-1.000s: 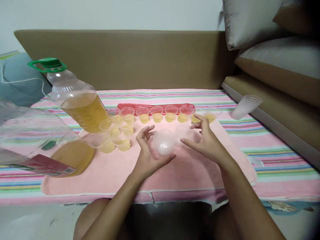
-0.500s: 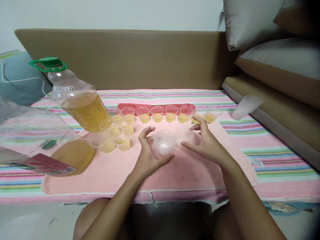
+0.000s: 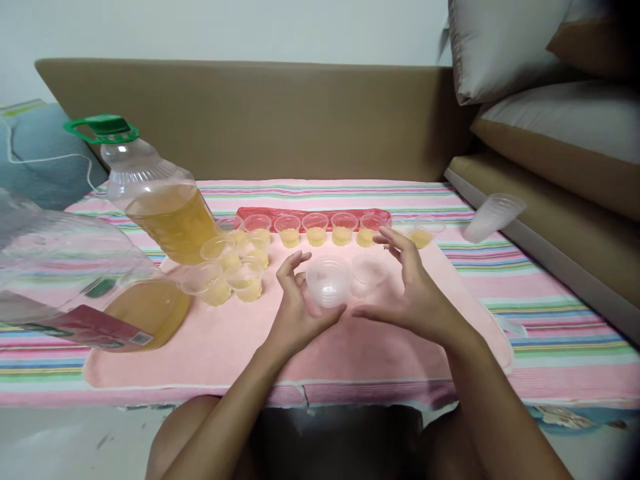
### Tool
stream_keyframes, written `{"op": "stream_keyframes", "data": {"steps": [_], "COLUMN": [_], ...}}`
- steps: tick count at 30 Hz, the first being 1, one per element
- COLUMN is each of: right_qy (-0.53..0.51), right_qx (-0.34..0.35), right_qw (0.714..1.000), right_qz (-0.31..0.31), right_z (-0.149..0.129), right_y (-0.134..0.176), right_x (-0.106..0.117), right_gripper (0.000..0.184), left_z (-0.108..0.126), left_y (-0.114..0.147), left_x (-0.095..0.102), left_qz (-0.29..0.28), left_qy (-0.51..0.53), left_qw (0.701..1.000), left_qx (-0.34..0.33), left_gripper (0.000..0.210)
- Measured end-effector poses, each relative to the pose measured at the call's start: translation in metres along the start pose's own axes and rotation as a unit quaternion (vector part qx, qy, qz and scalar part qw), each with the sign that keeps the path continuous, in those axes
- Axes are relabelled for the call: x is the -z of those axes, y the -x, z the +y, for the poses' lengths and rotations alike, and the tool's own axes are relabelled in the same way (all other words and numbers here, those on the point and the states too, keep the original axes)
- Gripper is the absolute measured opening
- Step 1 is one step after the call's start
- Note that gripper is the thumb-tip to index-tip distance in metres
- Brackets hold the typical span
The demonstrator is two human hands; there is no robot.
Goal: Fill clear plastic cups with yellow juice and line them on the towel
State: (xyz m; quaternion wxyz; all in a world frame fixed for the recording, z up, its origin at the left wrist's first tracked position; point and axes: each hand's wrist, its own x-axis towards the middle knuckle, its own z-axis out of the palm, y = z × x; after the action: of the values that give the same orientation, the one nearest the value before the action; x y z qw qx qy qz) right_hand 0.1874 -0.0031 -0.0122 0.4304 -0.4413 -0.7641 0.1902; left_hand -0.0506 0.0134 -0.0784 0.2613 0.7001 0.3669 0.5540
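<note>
Centre of the frame: the left hand (image 3: 295, 313) holds a stack of empty clear cups (image 3: 327, 281), its mouth turned toward the camera, with the thumb under the rim and the fingers curled around the left side, a grip pinching the stack. Just to the right, a single empty clear cup (image 3: 369, 272) lies apart from the stack; the right hand (image 3: 417, 300) arches over it with fingers spread and the thumb pointing left below it. Whether the fingertips touch this cup cannot be told.

Both hands are above a pink towel (image 3: 350, 340) laid on a striped cloth (image 3: 550, 293). Behind them, a row of small cups with yellow liquid (image 3: 316, 230) stands along a red tray (image 3: 310, 213); a cluster of similar filled cups (image 3: 235, 267) sits to the left of centre. Left of the frame: an upright oil bottle with a green cap (image 3: 155, 200), and nearer the camera a second bottle lying on its side (image 3: 85, 280). Right edge: one empty cup on its side (image 3: 493, 217) against a cushion (image 3: 560, 200).
</note>
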Motion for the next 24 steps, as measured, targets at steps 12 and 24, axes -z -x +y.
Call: {"op": "stream_keyframes", "data": {"steps": [12, 24], "right_qy": [-0.129, -0.31], "right_qx": [-0.064, -0.114], "right_qw": [0.986, 0.944], "right_qz": [-0.079, -0.017], "right_z": [-0.054, -0.05], "right_y": [0.002, 0.003], "right_x": [-0.024, -0.051], "right_gripper": [0.089, 0.088], "left_z": [0.028, 0.023], "left_y": [-0.007, -0.011], "left_x": [0.017, 0.017], "left_qz": [0.054, 0.065], "left_qy": [0.081, 0.191], "left_qw": [0.995, 0.979], "left_qx": [-0.026, -0.027], "left_gripper": [0.109, 0.087]}}
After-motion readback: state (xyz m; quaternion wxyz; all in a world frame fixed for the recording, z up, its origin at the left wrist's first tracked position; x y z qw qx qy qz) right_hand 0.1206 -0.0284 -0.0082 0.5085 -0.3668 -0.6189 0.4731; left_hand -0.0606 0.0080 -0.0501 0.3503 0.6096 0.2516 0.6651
